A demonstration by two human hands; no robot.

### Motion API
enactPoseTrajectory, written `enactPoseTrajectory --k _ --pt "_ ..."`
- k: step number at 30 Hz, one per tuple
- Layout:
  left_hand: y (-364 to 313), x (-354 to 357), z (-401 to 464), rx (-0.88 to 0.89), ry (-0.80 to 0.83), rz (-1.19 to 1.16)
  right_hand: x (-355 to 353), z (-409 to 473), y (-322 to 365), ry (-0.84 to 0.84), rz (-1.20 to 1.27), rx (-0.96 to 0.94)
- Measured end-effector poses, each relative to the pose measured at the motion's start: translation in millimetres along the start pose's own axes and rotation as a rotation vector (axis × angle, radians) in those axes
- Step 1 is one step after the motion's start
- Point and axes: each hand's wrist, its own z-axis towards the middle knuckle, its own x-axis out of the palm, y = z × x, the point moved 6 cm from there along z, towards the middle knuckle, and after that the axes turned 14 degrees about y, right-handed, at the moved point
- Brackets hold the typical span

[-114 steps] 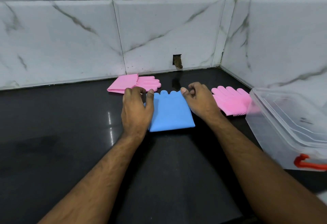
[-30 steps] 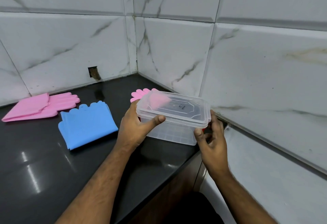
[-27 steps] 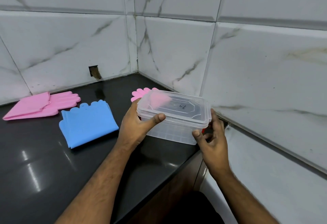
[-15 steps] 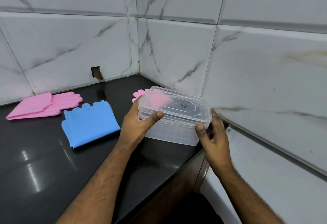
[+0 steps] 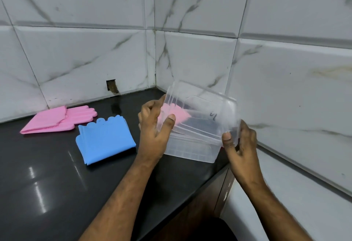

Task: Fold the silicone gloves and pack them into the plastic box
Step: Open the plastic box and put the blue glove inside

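On lid (image 5: pixel 202 113) — handwritten mark, unreadable.

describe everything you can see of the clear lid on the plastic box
The lid looks like thin clear plastic, rectangular with rounded corners, a raised rim and a dark scribble on top. It is lifted and tilted, far edge raised, above the clear box on the black counter. The left hand grips its left edge, the right hand its near right corner. A pink glove shows through it.
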Motion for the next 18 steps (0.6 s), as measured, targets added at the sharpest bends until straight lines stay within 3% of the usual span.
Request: enactPoseTrajectory --k 4,9,14,18 --pt "-11.8 2.2 -0.6 0.097 -0.068 0.104 -10.8 -3.0 9.4 -0.104 0.043 -0.025" --pt "-17.0 -16.1 -2.4 0.141 -0.249 0.047 -6.1 -14.3 35.5 -0.168 0.108 -0.211" --pt "-14.2 -42.9 -12.9 0.107 -0.422 -0.170 15.5 -19.4 68.3 -0.075 0.044 -0.257" --pt "-14.8 -75.5 -39.5 0.096 -0.520 -0.090 34.9 -22.7 97.2 0.012 0.044 -0.321"
